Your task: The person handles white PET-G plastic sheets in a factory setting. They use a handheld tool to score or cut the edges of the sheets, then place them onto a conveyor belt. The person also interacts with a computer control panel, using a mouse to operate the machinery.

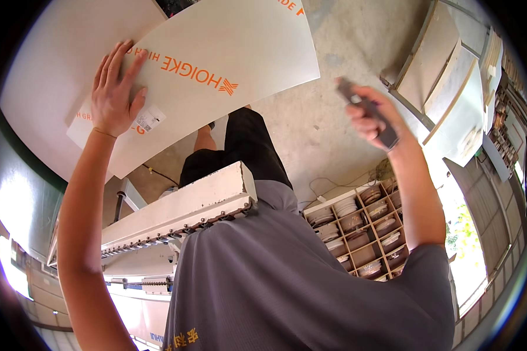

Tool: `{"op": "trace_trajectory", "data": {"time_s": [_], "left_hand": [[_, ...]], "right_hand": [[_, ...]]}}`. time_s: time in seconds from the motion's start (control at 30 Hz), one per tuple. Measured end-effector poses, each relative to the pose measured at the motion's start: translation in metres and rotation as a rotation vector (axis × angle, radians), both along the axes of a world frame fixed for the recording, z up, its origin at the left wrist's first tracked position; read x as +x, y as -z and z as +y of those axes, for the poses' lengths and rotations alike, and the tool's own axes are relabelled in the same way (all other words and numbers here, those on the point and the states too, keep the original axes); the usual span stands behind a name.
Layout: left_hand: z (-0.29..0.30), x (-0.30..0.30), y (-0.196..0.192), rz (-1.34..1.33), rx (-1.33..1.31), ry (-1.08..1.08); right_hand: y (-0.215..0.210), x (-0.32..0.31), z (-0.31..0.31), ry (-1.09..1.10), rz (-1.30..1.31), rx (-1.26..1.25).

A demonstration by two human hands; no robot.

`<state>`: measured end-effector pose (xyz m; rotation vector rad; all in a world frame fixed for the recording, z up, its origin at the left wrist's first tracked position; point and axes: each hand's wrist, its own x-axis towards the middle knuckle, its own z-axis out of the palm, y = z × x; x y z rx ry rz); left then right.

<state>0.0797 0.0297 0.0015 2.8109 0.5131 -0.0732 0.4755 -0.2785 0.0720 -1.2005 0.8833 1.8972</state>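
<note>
Spreading an open left hand [114, 88] over the left part of a pale, orange-printed sheet [187, 47], just beside a white label [150, 119]; gripping a dark handheld tool [370, 111], blurred and possibly a cutter, in the closed right hand [388, 111], apart from the sheet and over the concrete floor [345, 35]; steadying the sheet, by all appearances, as the step in hand, while holding the tool off to the right; calling next, judging from the pose, for a firm left palm and a controlled right grip, with bare fingers well away from the tool's tip; showing the sheet at upper left, beyond the legs, with its long axis slanting from lower left to upper right and its near right corner reaching toward the tool; aiming the tool forward and leftward, with its long axis slanting from upper left to lower right; leaving any exposed blade impossible to tell through the blur.
</note>
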Motion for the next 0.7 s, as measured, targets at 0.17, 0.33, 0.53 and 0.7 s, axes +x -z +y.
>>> {"op": "trace_trajectory", "data": {"time_s": [0.17,0.33,0.53,0.7], "left_hand": [[-0.002,0.001,-0.001,-0.015,-0.026,0.001],[-0.002,0.001,-0.001,-0.025,-0.025,0.0],[-0.004,0.001,-0.001,-0.024,-0.024,-0.008],[-0.002,-0.001,0.0,-0.011,-0.048,-0.01]], "right_hand": [[-0.006,-0.077,0.039,-0.374,-0.005,0.137],[0.01,-0.079,0.042,-0.348,-0.002,0.126],[0.015,-0.01,0.013,-0.121,-0.028,-0.032],[0.025,0.041,-0.021,-0.02,-0.799,0.003]]}}
